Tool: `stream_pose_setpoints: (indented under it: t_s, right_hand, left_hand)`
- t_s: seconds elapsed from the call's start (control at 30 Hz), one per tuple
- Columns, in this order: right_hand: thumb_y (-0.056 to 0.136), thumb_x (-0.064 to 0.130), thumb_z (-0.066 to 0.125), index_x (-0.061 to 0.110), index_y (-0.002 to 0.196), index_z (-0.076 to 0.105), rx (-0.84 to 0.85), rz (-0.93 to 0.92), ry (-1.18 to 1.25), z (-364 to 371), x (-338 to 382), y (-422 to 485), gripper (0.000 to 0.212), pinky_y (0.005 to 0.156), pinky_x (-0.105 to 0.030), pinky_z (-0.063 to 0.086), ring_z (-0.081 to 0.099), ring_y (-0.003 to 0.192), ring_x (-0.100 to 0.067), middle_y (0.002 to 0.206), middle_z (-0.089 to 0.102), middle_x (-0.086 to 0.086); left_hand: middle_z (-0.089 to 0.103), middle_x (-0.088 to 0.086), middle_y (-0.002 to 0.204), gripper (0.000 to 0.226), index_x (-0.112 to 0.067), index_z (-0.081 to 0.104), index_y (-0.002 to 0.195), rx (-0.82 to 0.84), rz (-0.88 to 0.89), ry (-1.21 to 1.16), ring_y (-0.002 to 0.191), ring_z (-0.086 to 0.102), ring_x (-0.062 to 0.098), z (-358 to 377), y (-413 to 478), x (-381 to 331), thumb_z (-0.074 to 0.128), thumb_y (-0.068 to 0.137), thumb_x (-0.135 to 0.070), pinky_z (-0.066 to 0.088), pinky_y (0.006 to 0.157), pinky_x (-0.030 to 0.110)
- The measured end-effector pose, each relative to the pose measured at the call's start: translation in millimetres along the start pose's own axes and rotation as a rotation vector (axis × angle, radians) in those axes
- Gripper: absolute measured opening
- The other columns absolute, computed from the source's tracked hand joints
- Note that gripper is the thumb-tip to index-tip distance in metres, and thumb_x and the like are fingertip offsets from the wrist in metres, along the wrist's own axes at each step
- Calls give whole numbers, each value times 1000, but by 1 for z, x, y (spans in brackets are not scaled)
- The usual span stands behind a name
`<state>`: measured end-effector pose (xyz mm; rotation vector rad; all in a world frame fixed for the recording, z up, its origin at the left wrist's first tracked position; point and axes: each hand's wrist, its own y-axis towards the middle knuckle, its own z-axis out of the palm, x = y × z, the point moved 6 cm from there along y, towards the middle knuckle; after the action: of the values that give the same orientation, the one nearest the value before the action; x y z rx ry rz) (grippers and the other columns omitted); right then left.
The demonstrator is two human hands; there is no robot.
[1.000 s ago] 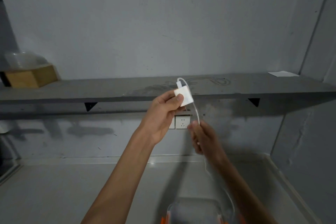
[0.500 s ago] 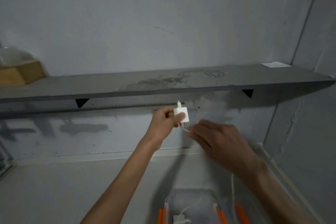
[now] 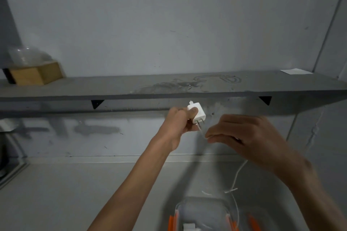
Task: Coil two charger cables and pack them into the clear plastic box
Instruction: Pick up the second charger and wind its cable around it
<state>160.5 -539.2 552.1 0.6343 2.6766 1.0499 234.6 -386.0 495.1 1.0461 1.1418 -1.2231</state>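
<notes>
My left hand (image 3: 175,124) grips a white charger plug (image 3: 196,113) in front of the wall, its metal prongs pointing down and right. A thin white cable (image 3: 237,172) runs from the plug past my right hand (image 3: 247,137), whose fingertips pinch it just below the plug, and then hangs down toward the counter. The clear plastic box (image 3: 203,214) with orange clips sits at the bottom edge, below my hands. Inside it lies a second white charger (image 3: 189,227), only partly visible.
A grey shelf (image 3: 169,86) runs across the wall above my hands, carrying a wooden block with a clear dome (image 3: 35,69) at the left and a white paper (image 3: 295,71) at the right. A pale counter (image 3: 75,193) lies below.
Both hands dropped from shelf height to below the shelf. My right hand slid up the cable and now pinches it close to the plug. The box has come further into view.
</notes>
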Motion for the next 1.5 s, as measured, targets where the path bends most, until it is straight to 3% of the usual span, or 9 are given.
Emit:
stream_pose_setpoints:
  t_s: [0.17, 0.27, 0.4, 0.57, 0.73, 0.83, 1.1, 1.33, 1.5]
  right_hand:
    - [91, 39, 57, 27, 89, 74, 9, -2, 49, 3, -2, -1, 21, 49, -31, 49, 62, 68, -3, 80, 69, 14]
    - [91, 34, 61, 23, 93, 75, -41, 43, 172, 3, -11, 3, 18, 57, -34, 51, 65, 69, -9, 82, 69, 9]
    - [87, 30, 67, 22, 91, 74, -36, 125, 241, -6, -24, 19, 12, 60, -37, 50, 63, 68, -8, 80, 69, 11]
    - [85, 42, 60, 27, 87, 74, 75, 149, 322, 2, -16, -2, 21, 63, -28, 50, 66, 71, -8, 81, 70, 14]
    - [88, 37, 61, 25, 92, 75, -20, 146, 269, 7, -20, -8, 18, 60, -26, 49, 62, 66, -4, 79, 67, 12]
    - [89, 34, 62, 26, 92, 73, -95, 148, 161, -6, -31, 2, 13, 63, -32, 52, 64, 71, -7, 83, 70, 11]
    - [81, 33, 69, 27, 80, 76, -153, 252, 234, -15, -74, 19, 9, 66, -45, 52, 66, 71, -16, 79, 72, 13]
    - [80, 23, 68, 27, 78, 70, -217, 415, 585, 19, -104, 16, 5, 68, -16, 50, 64, 69, -4, 77, 73, 14]
    - [94, 12, 56, 3, 71, 60, -242, 762, 826, 90, -116, -13, 25, 40, -19, 30, 36, 38, -1, 43, 48, 9]
  left_hand:
    - [60, 15, 82, 12, 2, 61, 93, -27, -179, -246, 66, 57, 23, -5, -1, 11, 52, 93, -5, 58, 53, 28]
    - [63, 18, 86, 16, 4, 64, 92, 38, -30, -21, 69, 60, 24, 0, -4, 14, 54, 95, -7, 58, 74, 36]
    - [69, 15, 80, 14, 3, 66, 92, 59, 122, 145, 67, 65, 22, 13, -13, 16, 59, 93, -10, 57, 71, 30]
    - [68, 14, 87, 21, 4, 67, 98, -6, -128, -358, 76, 64, 21, 5, 1, 14, 62, 92, -15, 61, 66, 25]
    - [70, 23, 101, 29, 8, 65, 104, -17, 3, -2, 83, 66, 23, 8, 0, 27, 60, 94, -18, 59, 80, 30]
    - [65, 11, 85, 20, 6, 65, 100, 65, 143, 214, 76, 64, 20, 21, -13, 21, 60, 93, -12, 59, 73, 25]
    - [51, 1, 102, 18, -22, 58, 106, 110, 589, 797, 94, 55, 11, 40, -50, -12, 48, 96, -10, 49, 85, 27]
    - [57, -3, 109, 36, -25, 58, 118, 102, 602, 746, 103, 58, 12, 31, -57, -27, 56, 90, -2, 48, 94, 35]
    - [70, -1, 101, 30, -15, 65, 112, 122, 432, 415, 89, 66, 7, 23, -43, -36, 62, 87, 2, 51, 76, 15]
